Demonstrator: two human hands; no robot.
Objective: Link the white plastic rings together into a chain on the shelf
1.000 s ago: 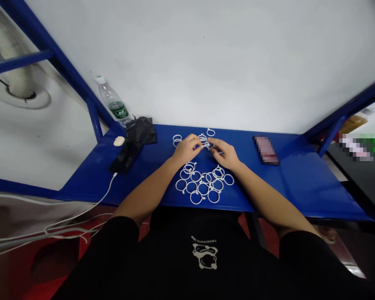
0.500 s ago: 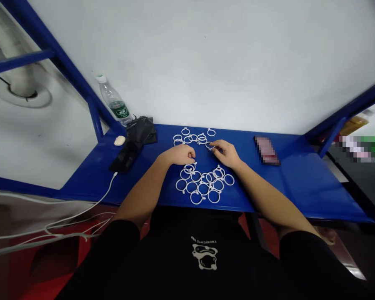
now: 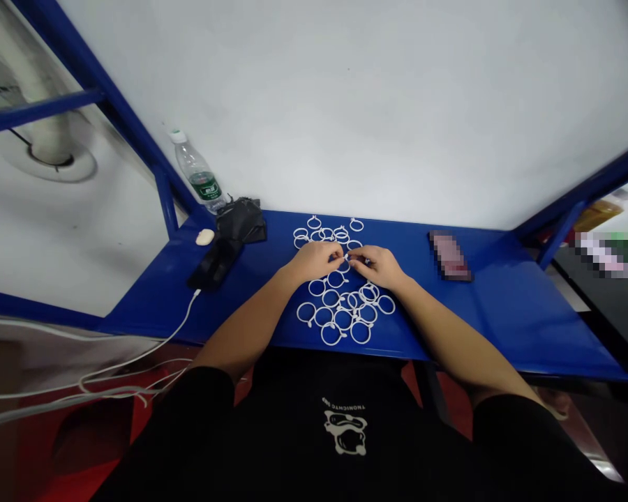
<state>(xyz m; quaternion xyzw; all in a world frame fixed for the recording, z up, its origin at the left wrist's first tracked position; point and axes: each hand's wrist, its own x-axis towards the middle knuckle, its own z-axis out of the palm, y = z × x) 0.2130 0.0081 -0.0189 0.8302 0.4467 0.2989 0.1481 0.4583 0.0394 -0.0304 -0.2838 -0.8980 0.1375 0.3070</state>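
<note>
Both hands meet over the middle of the blue tabletop (image 3: pixel 495 307) at one white curtain ring (image 3: pixel 342 272). My left hand (image 3: pixel 315 261) has its thumb and fingers pinched at the ring's left side. From the right, my right hand (image 3: pixel 379 267) pinches near the small eyelet at its top; the fingertips partly hide the ring. Toward me lies a loose, overlapping group of several white rings (image 3: pixel 360 342), each with a small eyelet. Beyond my hands, several more rings (image 3: pixel 314 228) lie near the wall, one of them (image 3: pixel 354 241) just behind my right fingertips.
A phone (image 3: pixel 450 256), blurred out, lies to the right. At the left are a black plastic bag (image 3: pixel 241 222), a clear water bottle (image 3: pixel 202 174) and a small cream-coloured object (image 3: pixel 205 237). A white cable (image 3: pixel 181 326) hangs over the left edge. Blue frame posts (image 3: pixel 165 202) border the table.
My left hand has moved right and my right hand has come slightly nearer to it. A ring from the nearer group is now between them. The ring at my right fingertips was left behind.
</note>
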